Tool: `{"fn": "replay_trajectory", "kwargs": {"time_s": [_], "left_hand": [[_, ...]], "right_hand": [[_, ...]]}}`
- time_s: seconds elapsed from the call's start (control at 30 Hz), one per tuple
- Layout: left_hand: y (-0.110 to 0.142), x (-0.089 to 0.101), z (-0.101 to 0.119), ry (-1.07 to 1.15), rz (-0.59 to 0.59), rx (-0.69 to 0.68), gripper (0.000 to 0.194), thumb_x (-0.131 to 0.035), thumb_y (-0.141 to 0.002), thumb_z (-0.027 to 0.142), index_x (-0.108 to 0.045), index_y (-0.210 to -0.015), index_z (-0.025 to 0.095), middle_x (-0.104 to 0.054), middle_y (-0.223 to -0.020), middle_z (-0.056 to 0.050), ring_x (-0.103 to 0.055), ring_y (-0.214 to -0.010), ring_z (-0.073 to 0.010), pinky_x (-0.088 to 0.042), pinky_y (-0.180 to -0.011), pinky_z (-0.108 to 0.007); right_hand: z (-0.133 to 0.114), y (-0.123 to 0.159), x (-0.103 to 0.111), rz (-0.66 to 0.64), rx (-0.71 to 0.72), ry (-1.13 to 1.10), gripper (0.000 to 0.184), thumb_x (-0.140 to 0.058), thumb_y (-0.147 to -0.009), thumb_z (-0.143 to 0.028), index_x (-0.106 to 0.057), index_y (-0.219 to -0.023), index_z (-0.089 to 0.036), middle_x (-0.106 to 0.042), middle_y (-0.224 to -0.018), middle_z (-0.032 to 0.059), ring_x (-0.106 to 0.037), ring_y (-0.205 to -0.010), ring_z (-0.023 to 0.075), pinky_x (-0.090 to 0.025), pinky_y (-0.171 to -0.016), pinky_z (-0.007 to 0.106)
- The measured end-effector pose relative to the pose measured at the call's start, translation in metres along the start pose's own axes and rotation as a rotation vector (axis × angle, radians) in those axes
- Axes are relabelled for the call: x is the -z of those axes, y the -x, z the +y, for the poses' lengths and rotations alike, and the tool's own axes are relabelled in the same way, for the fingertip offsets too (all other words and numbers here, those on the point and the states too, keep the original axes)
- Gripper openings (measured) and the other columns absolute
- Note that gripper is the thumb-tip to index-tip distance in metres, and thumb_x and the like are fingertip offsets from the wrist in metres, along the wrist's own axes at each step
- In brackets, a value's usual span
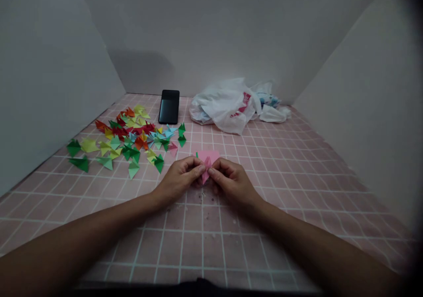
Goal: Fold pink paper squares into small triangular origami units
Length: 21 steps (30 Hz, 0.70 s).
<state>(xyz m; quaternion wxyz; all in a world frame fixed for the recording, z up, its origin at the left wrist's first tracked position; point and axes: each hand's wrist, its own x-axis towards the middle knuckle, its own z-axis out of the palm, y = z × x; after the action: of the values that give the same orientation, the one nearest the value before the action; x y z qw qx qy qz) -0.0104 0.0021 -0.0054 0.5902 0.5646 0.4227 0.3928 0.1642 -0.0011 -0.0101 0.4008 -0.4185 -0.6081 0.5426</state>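
Between my two hands is a small piece of folded pink paper [206, 169], narrow and pointed at its lower end. My left hand [185, 172] pinches its left side between thumb and fingers. On the other side, my right hand [231, 180] is closed on its right edge in the same kind of pinch. Just behind the folded piece lies pink square paper [211, 155] on the table, with a bit of green showing at its left edge. My fingertips cover part of the folded paper.
Many folded paper cranes [130, 151] in several colours spread over the left of the table. A black phone [169, 107] lies behind them. White plastic bags [228, 103] rest at the back. The tabletop [297, 200] has a pink grid cover, with walls around it.
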Motion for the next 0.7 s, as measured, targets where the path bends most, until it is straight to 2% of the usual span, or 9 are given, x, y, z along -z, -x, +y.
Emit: {"fn": "replay_trajectory", "kwargs": {"time_s": [0.1,0.3,0.43,0.57,0.7], "left_hand": [[0.0005,-0.0009,-0.0003,0.006,-0.014,0.000,0.031,-0.068,-0.083,0.045,-0.059,-0.077,0.015,-0.056,-0.067,0.003,-0.051,-0.060,-0.0097,-0.042,-0.060,-0.024],[-0.0009,0.0035,0.0016,-0.055,-0.088,-0.002,0.032,-0.066,-0.084,0.045,-0.058,-0.073,0.016,-0.053,-0.063,0.004,-0.048,-0.058,-0.0093,-0.036,-0.057,-0.023],[-0.0004,0.0033,0.0024,-0.077,-0.164,0.031,0.030,-0.063,-0.085,0.043,-0.058,-0.074,0.016,-0.053,-0.063,0.004,-0.046,-0.058,-0.0097,-0.034,-0.056,-0.023],[0.0020,0.0004,0.0030,-0.108,-0.170,0.058,0.029,-0.063,-0.084,0.042,-0.057,-0.071,0.016,-0.053,-0.062,0.003,-0.046,-0.058,-0.0103,-0.033,-0.057,-0.024],[0.0023,0.0021,0.0033,-0.150,-0.227,0.053,0.032,-0.060,-0.086,0.041,-0.054,-0.065,0.017,-0.052,-0.060,0.002,-0.044,-0.057,-0.0104,-0.032,-0.056,-0.025]], "right_hand": [[0.0002,0.0006,-0.0001,0.015,0.008,0.028,0.026,-0.063,-0.087,-0.037,-0.054,-0.070,-0.020,-0.051,-0.054,-0.0057,-0.046,-0.045,0.0090,-0.032,-0.045,0.023],[0.0005,0.0011,0.0010,-0.101,-0.050,-0.112,0.029,-0.059,-0.090,-0.043,-0.052,-0.073,-0.020,-0.053,-0.054,-0.0051,-0.047,-0.044,0.0088,-0.034,-0.044,0.023],[0.0002,0.0003,0.0021,-0.055,-0.059,-0.124,0.029,-0.062,-0.088,-0.042,-0.050,-0.074,-0.021,-0.052,-0.052,-0.0066,-0.046,-0.042,0.0089,-0.032,-0.042,0.022],[-0.0028,0.0022,0.0019,0.017,-0.014,-0.005,0.031,-0.062,-0.089,-0.040,-0.050,-0.069,-0.020,-0.051,-0.051,-0.0058,-0.043,-0.045,0.0084,-0.031,-0.045,0.023],[-0.0031,0.0025,0.0022,-0.008,-0.041,0.005,0.035,-0.054,-0.093,-0.043,-0.051,-0.066,-0.020,-0.052,-0.049,-0.0041,-0.046,-0.045,0.0099,-0.033,-0.046,0.024]]}}
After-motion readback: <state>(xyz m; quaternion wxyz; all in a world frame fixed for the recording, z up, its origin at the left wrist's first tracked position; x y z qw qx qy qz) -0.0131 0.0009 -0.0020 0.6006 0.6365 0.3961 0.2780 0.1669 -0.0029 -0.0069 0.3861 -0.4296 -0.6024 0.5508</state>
